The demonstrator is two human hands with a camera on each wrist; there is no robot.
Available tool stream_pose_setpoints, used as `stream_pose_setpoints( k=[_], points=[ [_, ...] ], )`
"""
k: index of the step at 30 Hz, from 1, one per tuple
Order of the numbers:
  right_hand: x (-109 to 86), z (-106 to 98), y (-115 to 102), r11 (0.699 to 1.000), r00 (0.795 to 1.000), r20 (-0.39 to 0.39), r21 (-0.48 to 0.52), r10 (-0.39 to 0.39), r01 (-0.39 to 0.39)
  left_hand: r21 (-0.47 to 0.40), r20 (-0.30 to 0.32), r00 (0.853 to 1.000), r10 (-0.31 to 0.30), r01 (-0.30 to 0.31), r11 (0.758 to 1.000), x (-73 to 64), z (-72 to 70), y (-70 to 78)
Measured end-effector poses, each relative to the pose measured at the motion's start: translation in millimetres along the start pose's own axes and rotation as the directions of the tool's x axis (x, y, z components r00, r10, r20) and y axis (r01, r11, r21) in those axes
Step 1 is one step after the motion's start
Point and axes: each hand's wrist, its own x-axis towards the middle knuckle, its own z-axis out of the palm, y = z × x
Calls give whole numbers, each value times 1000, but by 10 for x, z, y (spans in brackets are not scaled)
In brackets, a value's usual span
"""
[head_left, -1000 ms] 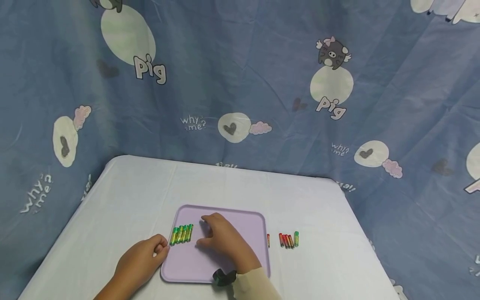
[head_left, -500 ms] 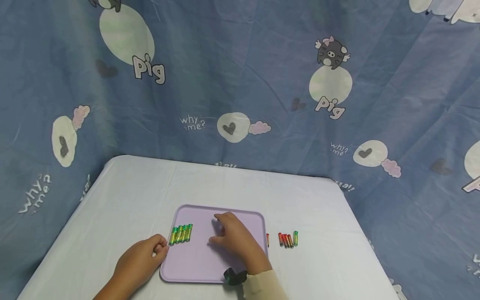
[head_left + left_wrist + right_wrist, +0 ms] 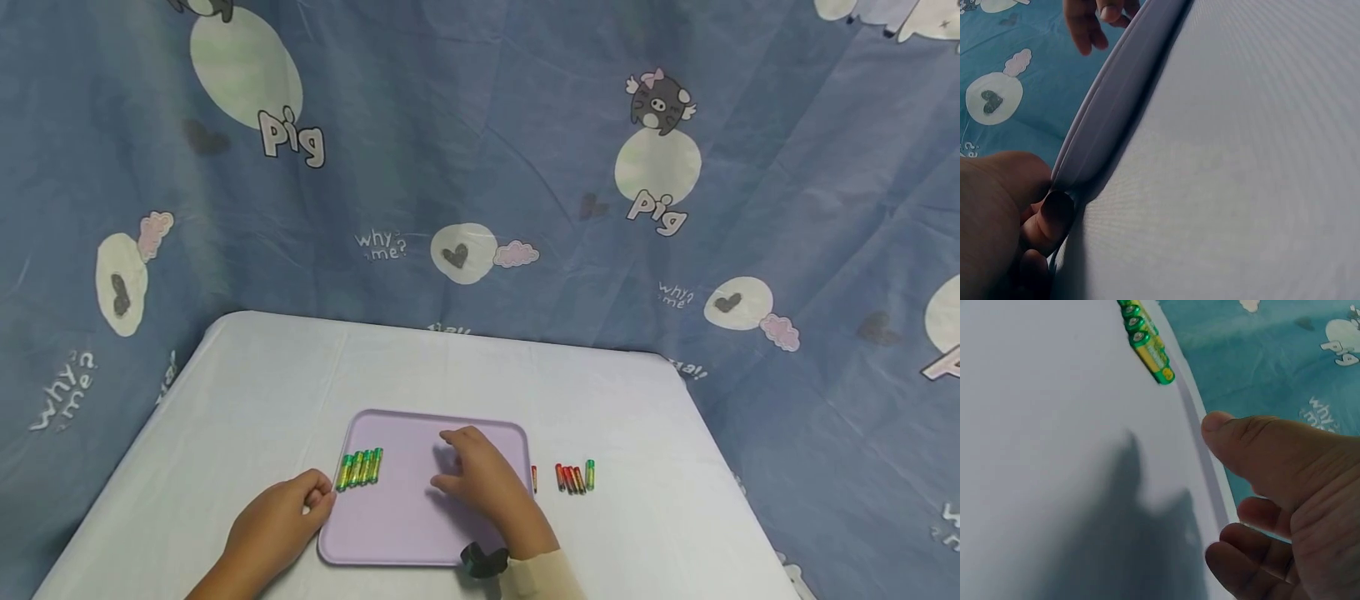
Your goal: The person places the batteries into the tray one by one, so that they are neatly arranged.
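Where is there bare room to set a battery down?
Bare: the middle of the purple tray, between the green-and-yellow batteries and the right hand; its front left, beside the left hand; the white table behind it. Crowded: the tray's left edge, where those batteries lie, and the table just right of it, holding red batteries and a lone green battery.

"pig", "why me?" on blue cloth (image 3: pixel 465 125)

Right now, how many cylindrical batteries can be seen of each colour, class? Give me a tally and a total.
Green-and-yellow cylindrical batteries: 5 (4 on the lilac rectangular tray, 1 off it)
Mostly red cylindrical batteries: 5 (1 partly hidden)
Total visible: 10
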Motion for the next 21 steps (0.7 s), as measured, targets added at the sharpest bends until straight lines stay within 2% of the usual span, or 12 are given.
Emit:
stream_pose_setpoints(
  k=[5,9,15,21],
  points=[
    [-82,-14,104,999,996,-85,-23,-29,27,-1,0,1000,0,0,1000,-1,2,0],
    [-145,-36,170,999,989,-144,-36,-11,5,-2,1,1000,0,0,1000,1,-5,-2],
    [-193,-91,278,996,988,-148,-61,50,-59,-10,-8,1000,9,-9,1000,-1,-9,-5],
    [-246,-177,382,994,985,-162,-83,57,-72,-13,2,1000,-1,1,1000,2,-5,6]
  ],
)
